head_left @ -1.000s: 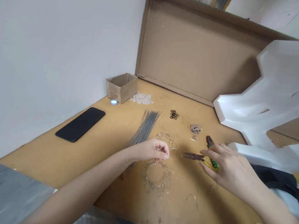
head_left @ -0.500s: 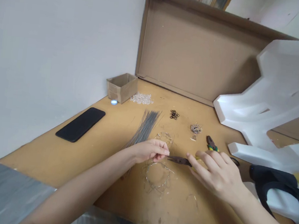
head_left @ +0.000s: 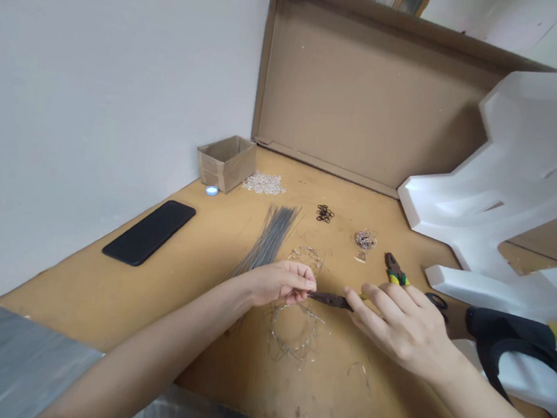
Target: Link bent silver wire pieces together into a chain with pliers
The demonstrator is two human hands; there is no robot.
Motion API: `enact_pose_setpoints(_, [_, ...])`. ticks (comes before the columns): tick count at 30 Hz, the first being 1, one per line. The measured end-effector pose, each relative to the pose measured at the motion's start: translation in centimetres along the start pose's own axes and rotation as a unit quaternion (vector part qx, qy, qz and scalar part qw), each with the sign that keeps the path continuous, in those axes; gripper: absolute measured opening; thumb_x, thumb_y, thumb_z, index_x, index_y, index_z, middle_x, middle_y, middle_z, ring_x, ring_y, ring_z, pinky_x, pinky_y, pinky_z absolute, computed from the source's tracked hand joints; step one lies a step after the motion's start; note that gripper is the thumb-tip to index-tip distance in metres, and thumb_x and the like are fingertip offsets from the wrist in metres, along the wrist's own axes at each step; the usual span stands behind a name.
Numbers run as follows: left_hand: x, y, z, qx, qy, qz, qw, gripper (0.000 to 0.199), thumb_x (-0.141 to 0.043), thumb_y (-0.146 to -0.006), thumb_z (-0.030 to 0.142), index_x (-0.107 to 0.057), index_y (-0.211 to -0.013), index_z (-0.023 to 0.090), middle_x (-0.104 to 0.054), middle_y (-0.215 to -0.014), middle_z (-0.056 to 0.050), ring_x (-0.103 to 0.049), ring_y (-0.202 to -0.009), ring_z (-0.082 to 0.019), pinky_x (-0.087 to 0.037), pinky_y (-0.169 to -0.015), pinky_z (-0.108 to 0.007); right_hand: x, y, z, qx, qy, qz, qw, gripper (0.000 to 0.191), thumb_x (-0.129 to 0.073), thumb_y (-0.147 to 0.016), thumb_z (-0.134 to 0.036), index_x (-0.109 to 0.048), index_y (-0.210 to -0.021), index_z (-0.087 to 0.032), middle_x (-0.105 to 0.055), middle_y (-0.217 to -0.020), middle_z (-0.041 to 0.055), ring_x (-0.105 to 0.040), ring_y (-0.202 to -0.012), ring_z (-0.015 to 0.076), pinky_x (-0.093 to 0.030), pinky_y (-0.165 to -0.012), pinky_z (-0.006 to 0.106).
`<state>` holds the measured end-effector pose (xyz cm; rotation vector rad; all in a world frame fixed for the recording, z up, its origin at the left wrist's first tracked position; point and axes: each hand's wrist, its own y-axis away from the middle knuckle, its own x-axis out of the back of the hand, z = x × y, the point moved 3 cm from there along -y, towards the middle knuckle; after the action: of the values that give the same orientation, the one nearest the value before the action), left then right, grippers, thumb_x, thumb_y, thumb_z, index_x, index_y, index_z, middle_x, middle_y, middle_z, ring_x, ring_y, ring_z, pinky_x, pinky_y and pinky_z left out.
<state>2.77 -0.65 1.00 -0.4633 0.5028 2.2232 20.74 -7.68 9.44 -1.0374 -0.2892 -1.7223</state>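
Note:
My right hand [head_left: 399,323] is wrapped round the handles of long-nosed pliers [head_left: 331,300], whose dark jaws point left. The jaw tips meet the fingertips of my left hand [head_left: 287,282], which is closed in a pinch. Whatever lies between those fingertips is too small to make out, though a thin wire seems likely there. Below my hands a ring of bent wire [head_left: 295,331] rests on the table, and a smaller wire loop [head_left: 306,257] lies just beyond them. A bundle of straight grey wires [head_left: 271,235] spreads out behind my left hand.
A black phone [head_left: 150,232] lies left, near a small cardboard box [head_left: 227,163] and clear beads [head_left: 264,182]. Black rings [head_left: 325,213], a small metal pile [head_left: 365,239] and other pliers [head_left: 394,268] lie farther back. White foam [head_left: 530,164] and a black-handled object [head_left: 506,329] stand right.
The pliers and my right hand have shifted slightly left, bringing the jaw tips closer into my left fingertips. My left hand has hardly moved.

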Motion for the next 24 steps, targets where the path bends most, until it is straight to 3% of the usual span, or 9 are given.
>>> enact_pose_setpoints(14, [0.33,-0.07,-0.46,0.020,0.066,-0.020,0.997,0.024,-0.071,-0.064,0.025,-0.053,-0.072,0.011,-0.054,-0.066,0.001,-0.054,-0.054,-0.006,-0.030,-0.042,-0.016,-0.04,0.19,-0.20,0.012,0.007,0.002,1.000,0.036,-0.056,-0.080,-0.016,-0.054,-0.116,-0.019,-0.065,-0.090,0.0043,-0.048,-0.071,0.0166,-0.034,-0.063,0.031])
enact_pose_setpoints(24, [0.30,-0.04,-0.48,0.027,0.070,-0.038,0.996,0.018,-0.066,-0.069,0.023,-0.053,-0.072,0.011,-0.056,-0.060,0.000,-0.054,-0.054,-0.007,-0.030,-0.042,-0.015,0.04,0.22,-0.03,0.005,-0.001,0.018,1.000,0.036,-0.054,-0.082,-0.014,-0.053,-0.118,-0.018,-0.065,-0.089,0.0041,-0.050,-0.069,0.0154,-0.033,-0.060,0.031])
